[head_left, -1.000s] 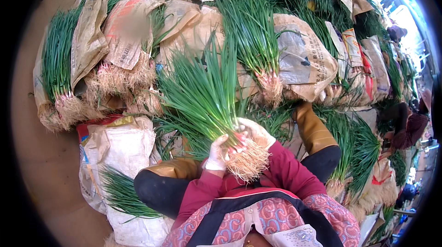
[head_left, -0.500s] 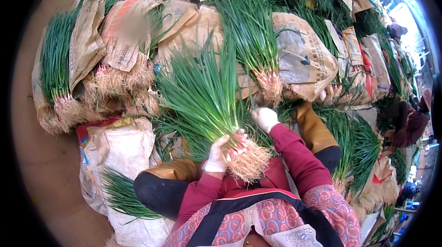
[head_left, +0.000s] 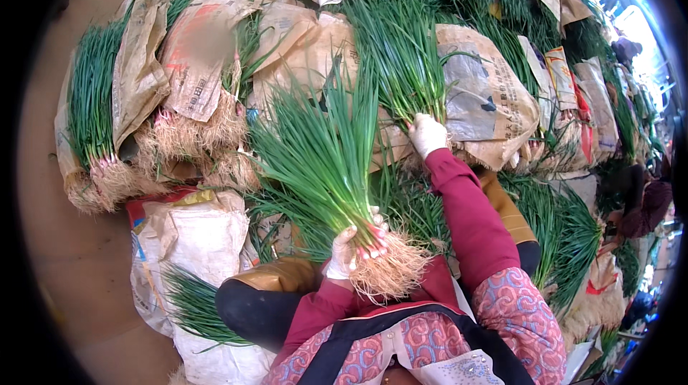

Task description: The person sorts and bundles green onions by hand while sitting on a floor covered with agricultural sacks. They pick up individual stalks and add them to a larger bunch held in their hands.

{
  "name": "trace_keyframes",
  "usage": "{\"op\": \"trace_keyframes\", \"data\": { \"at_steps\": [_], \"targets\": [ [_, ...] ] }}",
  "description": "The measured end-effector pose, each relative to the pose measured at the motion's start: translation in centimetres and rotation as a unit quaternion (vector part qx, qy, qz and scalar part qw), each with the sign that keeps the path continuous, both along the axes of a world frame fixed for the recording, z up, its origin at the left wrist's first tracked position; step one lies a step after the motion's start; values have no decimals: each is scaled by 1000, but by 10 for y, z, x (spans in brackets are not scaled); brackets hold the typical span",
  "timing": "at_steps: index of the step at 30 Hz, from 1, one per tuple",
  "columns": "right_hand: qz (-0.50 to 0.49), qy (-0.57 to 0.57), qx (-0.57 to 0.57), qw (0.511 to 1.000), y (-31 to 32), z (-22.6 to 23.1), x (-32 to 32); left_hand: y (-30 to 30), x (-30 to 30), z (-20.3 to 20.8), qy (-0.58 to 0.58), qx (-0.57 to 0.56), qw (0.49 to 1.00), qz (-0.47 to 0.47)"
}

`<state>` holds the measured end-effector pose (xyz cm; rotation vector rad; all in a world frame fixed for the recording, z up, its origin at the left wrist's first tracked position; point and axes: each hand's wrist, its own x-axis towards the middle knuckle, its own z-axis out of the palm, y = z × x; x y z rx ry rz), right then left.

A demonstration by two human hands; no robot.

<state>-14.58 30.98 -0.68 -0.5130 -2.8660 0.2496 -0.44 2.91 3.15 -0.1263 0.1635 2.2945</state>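
Note:
My left hand (head_left: 344, 252), in a white glove, is closed round the base of a bunch of spring onions (head_left: 326, 170). Its green leaves fan up and away to the left, and pinkish stems and pale stringy roots (head_left: 390, 264) hang out beside the fingers. Farther off, my white-gloved right hand (head_left: 428, 134) is closed on the lower stems of a second bunch of spring onions (head_left: 407, 55), which lies on the sacking. That bunch's roots are mostly hidden by the hand.
Printed tan sacks (head_left: 487, 91) and more bunches (head_left: 93, 98) form a row ahead. A white sack (head_left: 208, 241) lies at left, with green leaves (head_left: 201, 306) nearby. Bent knees in brown coverings (head_left: 276, 270) flank my arms. Another person (head_left: 645, 202) sits at far right.
My right hand has reached forward from near the held bunch's base to the stems of the bunch lying ahead. My left hand keeps its bunch in nearly the same place.

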Motion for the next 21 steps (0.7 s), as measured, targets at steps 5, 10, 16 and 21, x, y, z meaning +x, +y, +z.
{"op": "trace_keyframes", "data": {
  "at_steps": [5, 10, 16, 21],
  "targets": [
    [51, 92, -66, 992, -13, 18, 13, -1, 5, -19, -3, 6, 1000, 28],
    [-31, -73, 56, 995, -5, 9, -4, 5, 0, -6, 7, 10, 1000, 14],
    [10, 68, -194, 979, -1, 45, 29, 1, 1, -14, 17, 1, 999, 33],
    [89, 34, -261, 961, -45, 93, 103, 4, 6, -5, -20, -4, 998, 62]
  ]
}}
